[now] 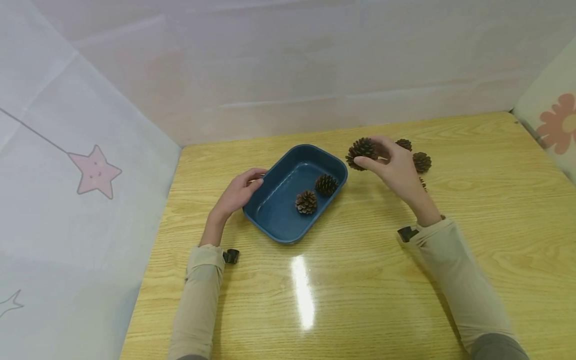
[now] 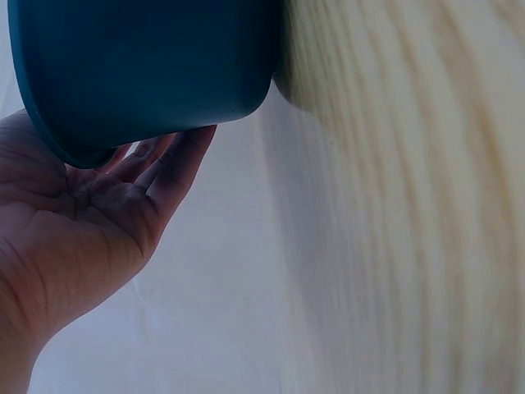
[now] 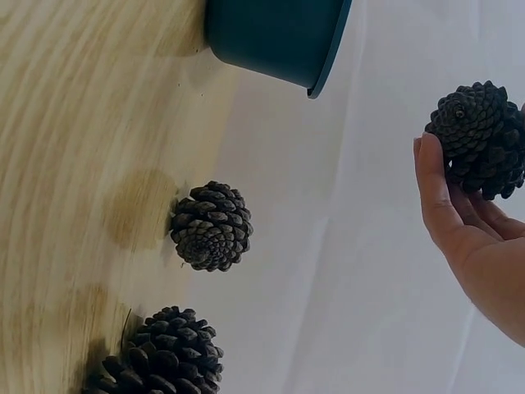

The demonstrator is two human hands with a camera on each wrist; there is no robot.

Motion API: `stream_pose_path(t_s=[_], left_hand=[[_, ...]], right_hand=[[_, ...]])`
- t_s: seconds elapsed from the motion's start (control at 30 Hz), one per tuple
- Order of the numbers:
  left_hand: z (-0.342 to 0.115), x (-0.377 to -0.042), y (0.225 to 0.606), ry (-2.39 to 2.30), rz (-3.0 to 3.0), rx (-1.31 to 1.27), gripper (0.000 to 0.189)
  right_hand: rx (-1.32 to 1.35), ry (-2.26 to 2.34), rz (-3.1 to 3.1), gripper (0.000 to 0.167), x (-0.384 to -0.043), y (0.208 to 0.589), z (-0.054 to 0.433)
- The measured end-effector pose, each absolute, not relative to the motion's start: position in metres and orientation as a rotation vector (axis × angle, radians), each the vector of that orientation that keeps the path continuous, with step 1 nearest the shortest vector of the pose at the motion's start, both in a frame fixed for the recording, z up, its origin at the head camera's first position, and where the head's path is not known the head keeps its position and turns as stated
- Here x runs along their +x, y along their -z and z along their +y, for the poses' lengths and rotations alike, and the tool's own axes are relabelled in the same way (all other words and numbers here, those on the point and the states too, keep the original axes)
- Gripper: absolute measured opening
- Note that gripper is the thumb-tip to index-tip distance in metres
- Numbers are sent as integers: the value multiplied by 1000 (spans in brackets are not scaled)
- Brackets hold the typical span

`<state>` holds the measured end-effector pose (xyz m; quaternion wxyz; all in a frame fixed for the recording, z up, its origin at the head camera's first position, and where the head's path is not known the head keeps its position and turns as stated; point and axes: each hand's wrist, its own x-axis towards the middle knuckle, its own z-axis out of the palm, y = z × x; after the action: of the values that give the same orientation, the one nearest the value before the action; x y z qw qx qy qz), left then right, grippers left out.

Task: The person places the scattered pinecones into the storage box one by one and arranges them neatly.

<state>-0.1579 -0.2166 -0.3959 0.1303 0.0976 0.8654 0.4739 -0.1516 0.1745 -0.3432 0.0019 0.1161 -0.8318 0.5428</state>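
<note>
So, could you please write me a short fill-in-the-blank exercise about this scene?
Inside the blue rectangular dish lie ____ pine cones.
The person's ____ hand touches the dish, while the right hand holds a pine cone.
The smiling star is coloured ____.
The tabletop shows ____ grain.
Missing words: two; left; pink; wood.

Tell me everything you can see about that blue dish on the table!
The blue dish is a deep, dark-blue rectangle with rounded corners, smooth, slightly glossy walls and a thin rim; it looks like plastic or enamel, though I can't tell which. It sits open side up on the wood-grained table, turned diagonally. Two pinecones lie inside, towards its right side. The left hand holds its left side, with fingers against the outer wall.
</note>
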Motion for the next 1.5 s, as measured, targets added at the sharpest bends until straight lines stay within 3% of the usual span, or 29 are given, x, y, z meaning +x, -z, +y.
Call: stream_pose_path(t_s=[1.5], left_hand=[[-218, -161, 401, -1371, 2513, 310, 40]], right_hand=[[495, -1826, -2605, 61, -146, 331, 119]])
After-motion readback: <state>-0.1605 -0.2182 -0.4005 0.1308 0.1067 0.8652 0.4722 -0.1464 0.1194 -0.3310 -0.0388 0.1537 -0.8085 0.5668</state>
